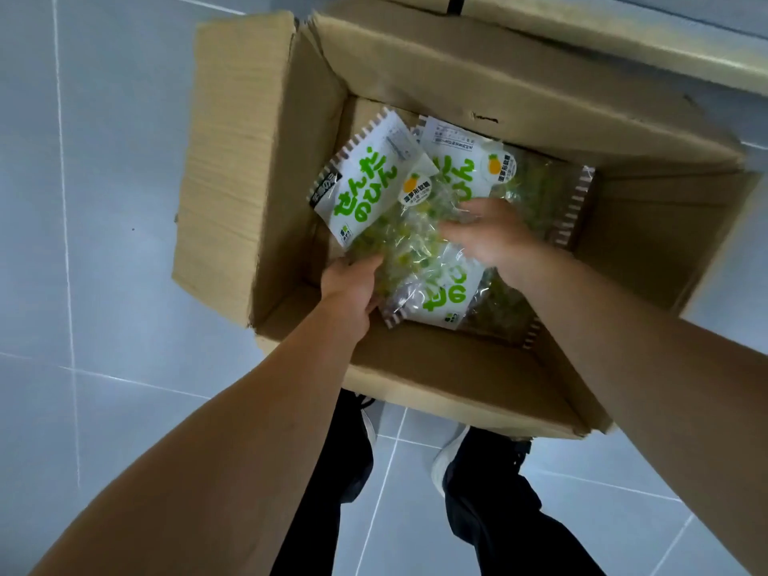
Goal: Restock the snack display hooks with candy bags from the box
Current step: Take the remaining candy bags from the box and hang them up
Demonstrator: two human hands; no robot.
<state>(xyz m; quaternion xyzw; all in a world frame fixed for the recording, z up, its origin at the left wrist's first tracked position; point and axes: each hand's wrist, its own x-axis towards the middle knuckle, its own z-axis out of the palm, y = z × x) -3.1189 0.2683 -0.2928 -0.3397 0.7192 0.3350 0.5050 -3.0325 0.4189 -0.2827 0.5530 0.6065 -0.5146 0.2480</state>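
Both hands reach into the open box [266,168] to gather stock. The left hand [351,286] curls around a candy bag [374,193]; the right hand [488,234] presses spread fingers onto another bag [446,297], steadying the pile.

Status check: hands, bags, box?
Both hands in box. Left hand grips candy bag; right hand on the pile. No hooks in view.

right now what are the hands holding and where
Left hand grips a candy bag at its clear lower end; right hand presses on the pile, grip unclear.
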